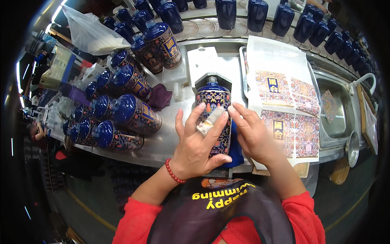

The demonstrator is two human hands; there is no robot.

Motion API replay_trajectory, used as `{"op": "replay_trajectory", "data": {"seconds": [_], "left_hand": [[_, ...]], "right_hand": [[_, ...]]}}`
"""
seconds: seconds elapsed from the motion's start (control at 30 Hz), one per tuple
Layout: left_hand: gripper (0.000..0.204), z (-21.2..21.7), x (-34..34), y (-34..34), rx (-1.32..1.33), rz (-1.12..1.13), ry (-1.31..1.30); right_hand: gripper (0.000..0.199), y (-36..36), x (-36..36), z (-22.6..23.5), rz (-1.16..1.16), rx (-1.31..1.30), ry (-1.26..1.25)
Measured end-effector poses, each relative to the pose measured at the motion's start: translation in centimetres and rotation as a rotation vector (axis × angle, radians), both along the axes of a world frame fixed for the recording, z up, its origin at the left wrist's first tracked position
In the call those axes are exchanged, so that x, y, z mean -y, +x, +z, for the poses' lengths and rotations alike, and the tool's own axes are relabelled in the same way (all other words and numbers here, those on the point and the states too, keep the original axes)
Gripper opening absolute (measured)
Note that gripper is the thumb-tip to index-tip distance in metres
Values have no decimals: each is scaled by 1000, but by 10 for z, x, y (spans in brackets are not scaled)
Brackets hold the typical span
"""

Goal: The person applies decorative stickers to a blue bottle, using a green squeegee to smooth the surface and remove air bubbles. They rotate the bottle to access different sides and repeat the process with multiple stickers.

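Note:
A dark blue glass bottle (pixel 213 87) lies on its back on the counter, its neck pointing away from me. A colourful flower pattern in red, gold and blue covers its body. My left hand (pixel 195 142) rests over the patterned face with fingers spread. A whitish wrap (pixel 210 121) seems to cover one of its fingers, and a red bead bracelet (pixel 174 171) circles the wrist. Along the bottle's right edge, my right hand (pixel 254 132) touches with stretched fingertips; its thumb is hidden. Blue cloth (pixel 235 148) shows between the bottle and that hand.
Several patterned blue bottles (pixel 136 112) crowd the left side, with a purple cloth (pixel 159 97) beside them. Printed decal sheets (pixel 278 61) lie at right, next to a metal sink (pixel 337 110). Plain blue bottles (pixel 226 14) line a conveyor (pixel 203 27) at the back.

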State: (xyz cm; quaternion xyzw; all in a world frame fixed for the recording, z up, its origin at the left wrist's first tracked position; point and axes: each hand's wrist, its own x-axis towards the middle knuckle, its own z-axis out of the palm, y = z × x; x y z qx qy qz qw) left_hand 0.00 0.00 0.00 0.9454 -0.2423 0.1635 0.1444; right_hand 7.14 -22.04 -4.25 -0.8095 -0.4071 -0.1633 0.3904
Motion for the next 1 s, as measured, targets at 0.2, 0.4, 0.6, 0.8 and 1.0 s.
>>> {"op": "replay_trajectory", "data": {"seconds": [0.2, 0.4, 0.6, 0.8, 1.0], "left_hand": [[103, -4, 7, -41, -132, 120, -99], [107, -25, 4, -37, 14, 185, -72], [108, -41, -4, -36, 11, 147, -173], [104, -44, -6, -39, -39, 145, -244], [106, -42, -2, -35, 41, 176, -188]], "right_hand": [[33, 30, -2, 22, 32, 91, -4], [24, 55, -13, 46, 371, -245, 50], [27, 47, -19, 38, 343, 236, -142], [16, 63, -32, 66, 44, 101, 139], [20, 38, -27, 62, 417, -206, 141]]}}
